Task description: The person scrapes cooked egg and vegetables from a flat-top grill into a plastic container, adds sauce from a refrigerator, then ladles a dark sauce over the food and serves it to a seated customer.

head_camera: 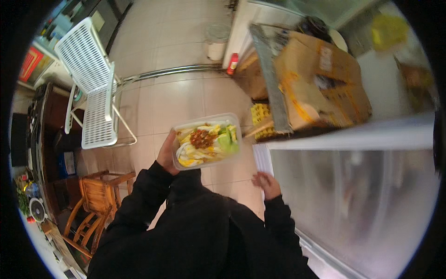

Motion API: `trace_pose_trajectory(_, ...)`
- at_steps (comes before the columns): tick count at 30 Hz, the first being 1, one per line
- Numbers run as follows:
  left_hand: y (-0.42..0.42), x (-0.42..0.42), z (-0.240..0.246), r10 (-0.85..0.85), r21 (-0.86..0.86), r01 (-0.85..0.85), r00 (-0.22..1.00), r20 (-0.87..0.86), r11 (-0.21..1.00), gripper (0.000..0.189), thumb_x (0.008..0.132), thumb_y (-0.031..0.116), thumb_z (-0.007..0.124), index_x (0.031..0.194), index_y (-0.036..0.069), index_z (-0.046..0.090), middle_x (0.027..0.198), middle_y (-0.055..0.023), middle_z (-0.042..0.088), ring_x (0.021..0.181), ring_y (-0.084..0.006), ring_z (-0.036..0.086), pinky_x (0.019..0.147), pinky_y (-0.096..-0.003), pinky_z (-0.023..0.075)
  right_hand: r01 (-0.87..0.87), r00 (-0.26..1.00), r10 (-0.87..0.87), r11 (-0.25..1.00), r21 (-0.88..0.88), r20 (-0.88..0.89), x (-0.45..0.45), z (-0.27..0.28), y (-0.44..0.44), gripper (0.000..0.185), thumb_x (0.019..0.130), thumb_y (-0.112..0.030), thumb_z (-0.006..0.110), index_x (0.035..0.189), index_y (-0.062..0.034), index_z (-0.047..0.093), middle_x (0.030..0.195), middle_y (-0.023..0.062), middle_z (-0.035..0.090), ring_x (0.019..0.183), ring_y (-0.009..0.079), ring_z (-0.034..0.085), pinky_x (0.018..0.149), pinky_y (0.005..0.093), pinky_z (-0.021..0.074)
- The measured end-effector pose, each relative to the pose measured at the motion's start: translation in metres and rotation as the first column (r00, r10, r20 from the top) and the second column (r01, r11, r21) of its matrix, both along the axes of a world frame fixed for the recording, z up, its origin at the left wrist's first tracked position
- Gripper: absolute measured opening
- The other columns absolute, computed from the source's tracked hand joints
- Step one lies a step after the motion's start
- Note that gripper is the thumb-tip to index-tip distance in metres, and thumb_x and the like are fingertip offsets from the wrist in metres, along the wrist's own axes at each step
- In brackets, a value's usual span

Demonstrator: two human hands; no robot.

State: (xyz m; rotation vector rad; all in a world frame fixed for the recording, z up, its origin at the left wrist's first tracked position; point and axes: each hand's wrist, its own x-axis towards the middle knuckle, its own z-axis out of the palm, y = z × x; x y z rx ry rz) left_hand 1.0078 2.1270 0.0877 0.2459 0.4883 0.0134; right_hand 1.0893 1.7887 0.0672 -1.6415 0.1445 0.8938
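My left hand holds a clear rectangular plastic container by its left side, out in front of my chest. Inside lie pale green and yellow leafy vegetables that look like cabbage, topped by a mound of chopped red chilli sauce. Beside the white-framed cabinet with a translucent front, my right hand hangs low, its fingers loosely curled and slightly blurred. I see nothing in it. Whether its fingertips touch the cabinet edge, I cannot tell.
A white plastic folding chair stands at left, with a wooden chair nearer me by a dark desk. Right of the container, a torn cardboard box sits above yellow egg trays. A metal floor track crosses the tiles ahead.
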Motion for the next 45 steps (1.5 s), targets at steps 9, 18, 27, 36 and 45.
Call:
trace_pose_trajectory(9, -0.023, -0.009, 0.002, 0.01, 0.152, -0.005, 1.0, -0.027, 0.988, 0.06, 0.09, 0.049, 0.031, 0.125, 0.0, 0.033, 0.118, -0.0191, 0.047, 0.104, -0.0246, 0.053, 0.084, -0.0356, 0.049, -0.123, 0.921, 0.26, 0.901, 0.415, -0.291, 0.073, 0.041, 0.111, 0.044, 0.089, -0.015, 0.046, 0.128, -0.0008, 0.033, 0.115, 0.0114, 0.049, 0.098, 0.0199, 0.054, 0.081, 0.0297, 0.0467)
trace_pose_trajectory(18, -0.027, -0.013, -0.033, 0.051, 0.13, -0.056, 0.998, 0.046, 0.99, 0.045, 0.093, 0.035, 0.036, 0.122, 0.001, 0.038, 0.118, -0.0143, 0.049, 0.103, -0.0204, 0.054, 0.087, -0.0322, 0.0471, -0.335, 0.922, 0.384, 0.849, 0.409, -0.042, 0.091, -0.033, 0.123, 0.044, 0.083, -0.008, 0.05, 0.124, 0.0015, 0.04, 0.111, 0.0094, 0.052, 0.099, 0.017, 0.051, 0.08, 0.0251, 0.0443)
trace_pose_trajectory(27, -0.064, -0.024, -0.009, 0.295, 0.155, -0.298, 0.954, 0.045, 0.942, 0.05, 0.092, 0.037, 0.034, 0.124, -0.002, 0.036, 0.123, -0.0162, 0.045, 0.11, -0.0256, 0.049, 0.093, -0.0379, 0.0414, -0.491, 0.787, 0.602, 0.743, 0.455, -0.133, 0.103, -0.014, 0.13, 0.049, 0.08, -0.011, 0.052, 0.127, -0.0023, 0.038, 0.096, 0.0061, 0.051, 0.067, 0.0081, 0.045, 0.055, 0.0183, 0.0371)
trace_pose_trajectory(36, -0.071, -0.019, -0.026, 0.32, 0.26, -0.396, 0.902, 0.288, 0.881, 0.051, 0.092, 0.038, 0.035, 0.123, -0.001, 0.036, 0.123, -0.0186, 0.045, 0.11, -0.0283, 0.048, 0.094, -0.0404, 0.0393, -0.506, 0.831, 0.553, 0.71, 0.49, 0.057, 0.099, -0.005, 0.118, 0.049, 0.081, -0.011, 0.05, 0.127, -0.0008, 0.036, 0.081, 0.0024, 0.05, 0.059, 0.0056, 0.04, 0.05, 0.0183, 0.0328)
trace_pose_trajectory(45, -0.068, -0.036, 0.028, 0.202, 0.394, -0.293, 0.945, 0.256, 0.871, 0.057, 0.088, 0.043, 0.04, 0.123, -0.002, 0.037, 0.124, -0.0204, 0.043, 0.111, -0.0308, 0.046, 0.093, -0.0438, 0.0392, -0.379, 0.903, 0.426, 0.72, 0.581, 0.062, 0.047, 0.044, 0.104, 0.053, 0.08, -0.008, 0.051, 0.128, 0.0005, 0.032, 0.073, -0.0034, 0.044, 0.061, 0.0045, 0.038, 0.053, 0.0191, 0.0325)
